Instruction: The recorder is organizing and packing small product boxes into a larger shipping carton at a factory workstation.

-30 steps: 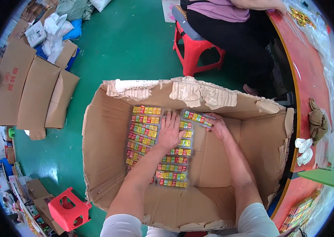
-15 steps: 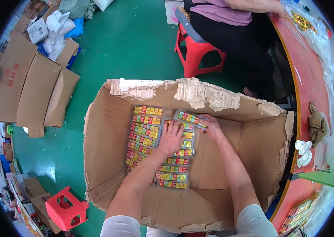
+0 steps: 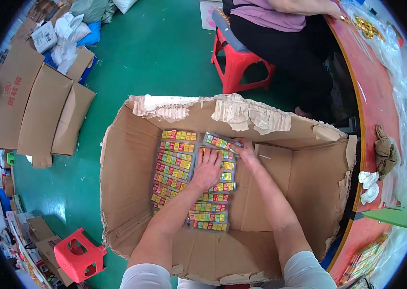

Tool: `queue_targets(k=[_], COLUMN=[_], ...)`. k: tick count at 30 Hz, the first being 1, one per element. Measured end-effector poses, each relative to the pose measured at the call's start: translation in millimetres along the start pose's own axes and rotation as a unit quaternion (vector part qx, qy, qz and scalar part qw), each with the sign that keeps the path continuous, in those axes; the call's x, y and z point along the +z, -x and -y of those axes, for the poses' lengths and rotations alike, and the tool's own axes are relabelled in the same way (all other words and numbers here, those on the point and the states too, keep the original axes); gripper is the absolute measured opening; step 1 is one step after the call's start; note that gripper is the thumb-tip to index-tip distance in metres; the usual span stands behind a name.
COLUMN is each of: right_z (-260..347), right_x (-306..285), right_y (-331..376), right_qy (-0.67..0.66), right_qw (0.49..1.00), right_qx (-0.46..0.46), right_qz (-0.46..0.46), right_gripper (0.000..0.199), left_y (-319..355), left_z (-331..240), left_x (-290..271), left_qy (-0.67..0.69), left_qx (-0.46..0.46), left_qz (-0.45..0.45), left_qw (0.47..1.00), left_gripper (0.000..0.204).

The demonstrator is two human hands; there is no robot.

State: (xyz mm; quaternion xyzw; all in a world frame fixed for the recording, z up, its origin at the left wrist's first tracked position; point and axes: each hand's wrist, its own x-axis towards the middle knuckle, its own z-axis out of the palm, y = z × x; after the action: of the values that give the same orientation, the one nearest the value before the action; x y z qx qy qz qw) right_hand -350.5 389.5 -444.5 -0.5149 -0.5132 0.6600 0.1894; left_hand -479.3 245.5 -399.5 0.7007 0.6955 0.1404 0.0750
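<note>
Inside a large torn cardboard box [image 3: 271, 269] lie two columns of clear plastic packs filled with small red, yellow and green pieces. The left column [image 3: 173, 166] runs along the box's left part. My left hand [image 3: 207, 172] rests with outstretched fingers on the upper part of the right column [image 3: 209, 216], partly covering it. My right hand [image 3: 246, 151] grips the right end of one clear pack of small coloured pieces [image 3: 219, 142], tilted at the top of that column. My right fingertips are partly hidden by the pack.
A person [image 3: 280, 43] sits on a red stool [image 3: 232, 72] beyond the box, one arm on the red table [image 3: 374, 91] along the right. Another red stool [image 3: 79, 255] stands at lower left. Flattened cartons [image 3: 44, 111] and bags [image 3: 93, 9] pile at upper left.
My right hand has moved left with the pack, bringing it over the top of the right column. My left hand stays about where it was.
</note>
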Motion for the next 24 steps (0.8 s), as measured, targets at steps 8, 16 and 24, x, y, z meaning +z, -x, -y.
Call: queue_targets(k=[8,16,24], right_z=[5.8,-3.0,-2.3], right_x=[37.0,40.6,44.9], right_y=[-1.4,-12.7,12.3], right_qy=[-0.167,0.031,0.093], right_qw=[0.978,0.964,0.973], right_qx=[0.041,0.134,0.058], right_qz=[-0.117,-0.229,-0.202], right_gripper=[0.050,0.049,0.046], left_y=[1.9,4.5,8.3], left_z=[-1.7,-3.5,-3.2], left_x=[0.5,1.7,-6.6], left_qy=[-0.008,-0.006,-0.018], left_qx=[0.008,0.002,-0.001], left_qz=[-0.003,0.002,0.036], left_qw=[1.000,1.000,0.999], left_gripper=[0.058,0.058,0.057])
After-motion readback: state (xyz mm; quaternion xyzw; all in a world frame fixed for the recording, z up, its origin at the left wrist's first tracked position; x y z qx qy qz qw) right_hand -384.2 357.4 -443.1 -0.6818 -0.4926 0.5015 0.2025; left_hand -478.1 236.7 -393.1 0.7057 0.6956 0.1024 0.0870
